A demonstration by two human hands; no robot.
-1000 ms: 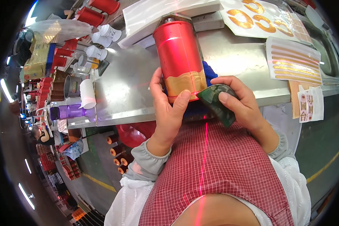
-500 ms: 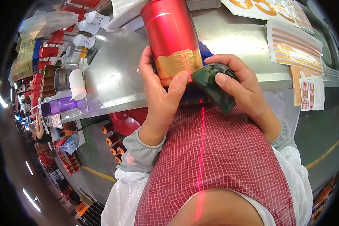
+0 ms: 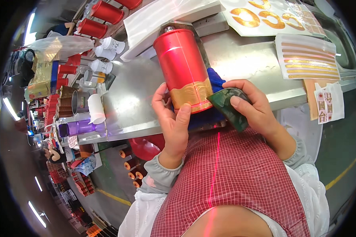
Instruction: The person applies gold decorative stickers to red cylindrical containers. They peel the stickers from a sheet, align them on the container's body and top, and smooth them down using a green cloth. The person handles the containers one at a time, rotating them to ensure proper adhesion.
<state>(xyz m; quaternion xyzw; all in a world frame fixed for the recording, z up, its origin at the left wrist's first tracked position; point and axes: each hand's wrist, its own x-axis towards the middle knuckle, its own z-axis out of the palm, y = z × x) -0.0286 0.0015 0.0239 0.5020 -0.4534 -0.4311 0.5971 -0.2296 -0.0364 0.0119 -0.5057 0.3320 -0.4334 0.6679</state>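
A shiny red cylindrical bottle (image 3: 181,59) lies with its base toward me, held in a stand on the metal bench. Around its near end runs a gold band (image 3: 190,94) with a wavy upper edge. My left hand (image 3: 173,124) is closed on the bottle's near left edge, thumb on the rim and fingers along the side. In my right hand (image 3: 259,112) I grip a dark green, leaf-patterned flexible pad (image 3: 230,106) between thumb and fingers. The pad's left tip touches the bottle or lies just beside it near the gold band. Blue cloth (image 3: 215,81) shows behind the bottle.
Sheets of gold stickers (image 3: 308,59) lie on the bench at right, above a hanging white label sheet (image 3: 329,102). At left stand white cups (image 3: 103,51), a white roll (image 3: 95,108) and a purple bottle (image 3: 81,127). A red laser line crosses the bottle and my apron.
The view has shifted, so the bottle's far end now shows. My hands stay at the bottle's near end, with the green pad still in my right hand.
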